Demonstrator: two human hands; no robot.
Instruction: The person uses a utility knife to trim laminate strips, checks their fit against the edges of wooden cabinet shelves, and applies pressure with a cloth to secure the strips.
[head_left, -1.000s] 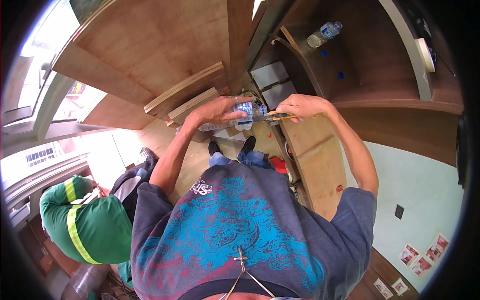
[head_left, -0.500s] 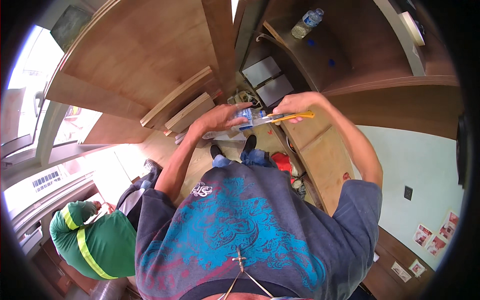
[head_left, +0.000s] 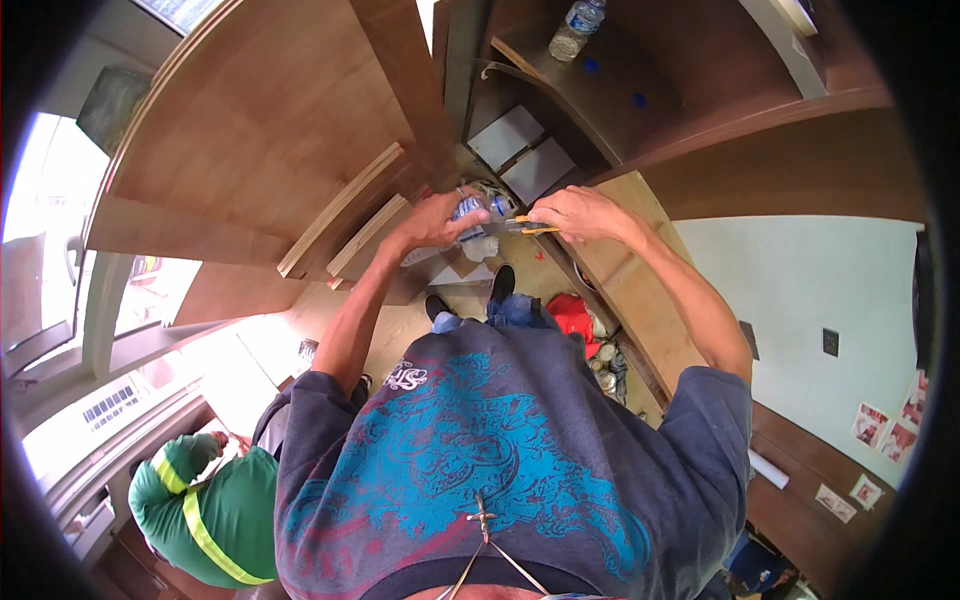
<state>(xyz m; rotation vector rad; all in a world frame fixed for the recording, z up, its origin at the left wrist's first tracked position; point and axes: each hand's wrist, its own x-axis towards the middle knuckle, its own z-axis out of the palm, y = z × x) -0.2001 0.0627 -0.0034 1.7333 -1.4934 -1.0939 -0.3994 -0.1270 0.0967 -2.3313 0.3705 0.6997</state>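
My left hand point(head_left: 436, 221) is closed round a clear plastic bottle point(head_left: 470, 207) with a blue label, held at arm's length in front of me. The bottle's capped end points right. Closed in my right hand point(head_left: 580, 214) is a yellow-handled utility knife point(head_left: 541, 229). Its blade reaches left to the bottle, close to my left thumb; whether it touches the plastic I cannot tell. My right fingers hide part of the handle. Below the bottle hangs some clear crumpled plastic point(head_left: 482, 247).
A second bottle point(head_left: 577, 30) and blue bits stand on the brown cabinet shelf point(head_left: 680, 85). Plywood boards point(head_left: 368, 235) lean at left. A person in a green shirt point(head_left: 232, 510) is at lower left. A red cloth point(head_left: 570, 318) lies on the floor beside a wooden panel point(head_left: 650, 290).
My right hand has shifted left and turned over the knife, so less of its handle shows. The bottle is tilted more in my left hand. The whole view has shifted slightly.
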